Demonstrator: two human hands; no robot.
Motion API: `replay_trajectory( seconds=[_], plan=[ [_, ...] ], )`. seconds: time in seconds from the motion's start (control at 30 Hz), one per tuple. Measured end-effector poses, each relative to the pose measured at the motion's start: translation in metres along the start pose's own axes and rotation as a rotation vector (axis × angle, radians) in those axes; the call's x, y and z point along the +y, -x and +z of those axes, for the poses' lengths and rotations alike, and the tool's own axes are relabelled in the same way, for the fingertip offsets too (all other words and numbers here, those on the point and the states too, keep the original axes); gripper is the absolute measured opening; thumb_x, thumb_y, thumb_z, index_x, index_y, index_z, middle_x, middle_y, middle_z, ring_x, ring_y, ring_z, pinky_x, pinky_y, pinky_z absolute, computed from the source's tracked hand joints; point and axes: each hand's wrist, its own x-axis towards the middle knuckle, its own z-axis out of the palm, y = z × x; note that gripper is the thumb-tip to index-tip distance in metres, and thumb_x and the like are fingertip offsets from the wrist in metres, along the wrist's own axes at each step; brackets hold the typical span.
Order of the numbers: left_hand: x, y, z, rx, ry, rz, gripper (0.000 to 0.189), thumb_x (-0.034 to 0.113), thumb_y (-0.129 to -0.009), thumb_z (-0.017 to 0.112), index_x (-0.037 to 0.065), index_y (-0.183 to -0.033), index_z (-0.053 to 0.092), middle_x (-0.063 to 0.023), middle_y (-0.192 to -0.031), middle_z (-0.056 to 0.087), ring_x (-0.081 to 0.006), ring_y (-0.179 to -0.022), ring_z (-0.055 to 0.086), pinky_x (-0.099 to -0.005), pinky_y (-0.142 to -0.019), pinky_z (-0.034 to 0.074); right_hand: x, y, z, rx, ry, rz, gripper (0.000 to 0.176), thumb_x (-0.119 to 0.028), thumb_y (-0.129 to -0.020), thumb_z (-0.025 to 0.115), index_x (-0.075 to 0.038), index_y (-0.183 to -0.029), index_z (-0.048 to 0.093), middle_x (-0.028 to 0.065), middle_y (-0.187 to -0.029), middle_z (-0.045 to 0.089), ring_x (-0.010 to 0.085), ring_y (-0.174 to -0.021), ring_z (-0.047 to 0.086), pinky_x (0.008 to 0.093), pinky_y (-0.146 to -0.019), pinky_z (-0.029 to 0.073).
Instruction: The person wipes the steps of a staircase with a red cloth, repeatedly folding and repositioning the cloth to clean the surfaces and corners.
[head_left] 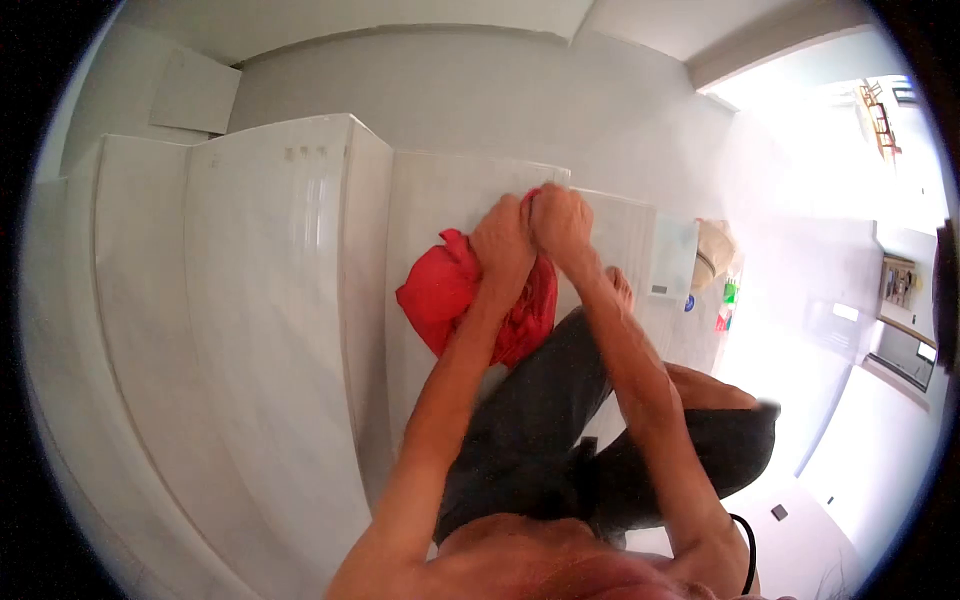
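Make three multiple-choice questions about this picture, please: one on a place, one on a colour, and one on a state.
1. Where does the cloth lie?
A) on the white stone surface
B) in a basket
C) on a chair

2. What colour is the cloth?
A) blue
B) red
C) green

3. How are the two hands placed on the cloth?
A) both open and flat
B) one lifted away from it
C) both closed on it

Answers:
1 A: the cloth is spread on the pale stone in front of the person's knees.
2 B: the whole fabric is bright red.
3 C: the left hand and the right hand are side by side, with their fingers curled into the cloth's upper part.
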Motion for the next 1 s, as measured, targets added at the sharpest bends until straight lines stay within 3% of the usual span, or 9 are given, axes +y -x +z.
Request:
replay_trajectory(
  seconds=[0.17,0.3,0.4,0.47,0.57,0.67,0.73,0.77,1.0],
  plan=[
    [0.006,-0.036,0.015,0.060,0.007,0.017,0.036,0.037,-0.098,0.055,0.004,-0.083,0.055,-0.0196,-0.076,0.064,-0.0450,-0.075,0.062,-0.0560,-0.065,0.045,-0.008,-0.041,-0.020,-0.097,0.039,0.073,0.022,-0.021,-0.087,0.062,0.000,-0.085,0.069,0.0206,-0.080,0.071,0.0351,-0.078,0.071,0.0444,-0.069,0.056],
    [-0.002,-0.003,0.006,-0.043,-0.033,0.005,0.039,0.041,-0.099,0.053,0.005,-0.084,0.055,-0.0199,-0.079,0.064,-0.0449,-0.075,0.062,-0.0557,-0.066,0.045,-0.008,0.004,-0.015,-0.148,0.092,0.128,0.023,-0.022,-0.088,0.063,-0.001,-0.086,0.070,0.0197,-0.086,0.072,0.0339,-0.083,0.072,0.0434,-0.072,0.056],
    [0.003,-0.003,0.004,-0.070,-0.059,-0.035,0.040,0.042,-0.099,0.052,0.005,-0.085,0.056,-0.0206,-0.080,0.065,-0.0450,-0.075,0.062,-0.0560,-0.066,0.045,-0.004,0.002,-0.018,-0.097,0.046,0.056,0.024,-0.023,-0.090,0.062,-0.001,-0.086,0.069,0.0201,-0.085,0.072,0.0339,-0.084,0.072,0.0432,-0.072,0.056],
    [0.006,-0.033,0.017,0.050,-0.049,0.000,0.036,0.039,-0.099,0.053,0.005,-0.086,0.056,-0.0194,-0.080,0.066,-0.0445,-0.076,0.063,-0.0545,-0.066,0.046,-0.001,-0.032,-0.023,-0.045,0.045,-0.040,0.023,-0.023,-0.091,0.061,-0.002,-0.086,0.068,0.0201,-0.084,0.071,0.0338,-0.083,0.072,0.0437,-0.071,0.056],
    [0.019,-0.064,0.009,0.031,0.005,0.036,0.029,0.030,-0.100,0.053,0.004,-0.086,0.054,-0.0203,-0.081,0.065,-0.0439,-0.076,0.063,-0.0562,-0.065,0.046,-0.003,-0.069,-0.037,-0.089,-0.056,0.122,0.022,-0.021,-0.092,0.060,-0.001,-0.084,0.068,0.0214,-0.083,0.070,0.0354,-0.081,0.071,0.0450,-0.068,0.055],
    [0.024,-0.045,0.004,-0.048,0.021,0.052,0.029,0.030,-0.100,0.052,0.004,-0.086,0.054,-0.0203,-0.081,0.065,-0.0439,-0.076,0.063,-0.0562,-0.066,0.046,0.000,-0.030,-0.044,-0.041,0.089,-0.012,0.024,-0.021,-0.093,0.057,-0.001,-0.084,0.067,0.0223,-0.083,0.070,0.0378,-0.082,0.070,0.0463,-0.071,0.054],
    [0.018,-0.013,0.002,-0.135,-0.043,0.046,0.029,0.030,-0.100,0.053,0.004,-0.086,0.054,-0.0203,-0.082,0.065,-0.0439,-0.077,0.063,-0.0559,-0.066,0.046,0.018,-0.003,-0.027,-0.028,-0.088,0.127,0.031,-0.026,-0.094,0.053,0.000,-0.084,0.066,0.0243,-0.084,0.068,0.0425,-0.083,0.067,0.0501,-0.075,0.051],
    [0.014,-0.007,0.005,-0.087,-0.027,0.049,0.036,0.038,-0.098,0.055,0.004,-0.086,0.055,-0.0219,-0.078,0.066,-0.0453,-0.074,0.063,-0.0546,-0.065,0.047,0.025,0.006,-0.021,-0.019,-0.129,0.150,0.032,-0.026,-0.093,0.053,0.001,-0.080,0.064,0.0255,-0.081,0.067,0.0446,-0.082,0.065,0.0520,-0.073,0.050],
    [0.013,-0.009,0.010,-0.023,-0.024,0.084,0.031,0.033,-0.098,0.056,0.004,-0.086,0.055,-0.0205,-0.079,0.065,-0.0444,-0.075,0.063,-0.0544,-0.066,0.047,0.024,0.003,-0.009,-0.002,-0.110,0.136,0.032,-0.025,-0.090,0.053,0.001,-0.076,0.063,0.0265,-0.080,0.065,0.0462,-0.080,0.063,0.0540,-0.072,0.048]
  ],
)
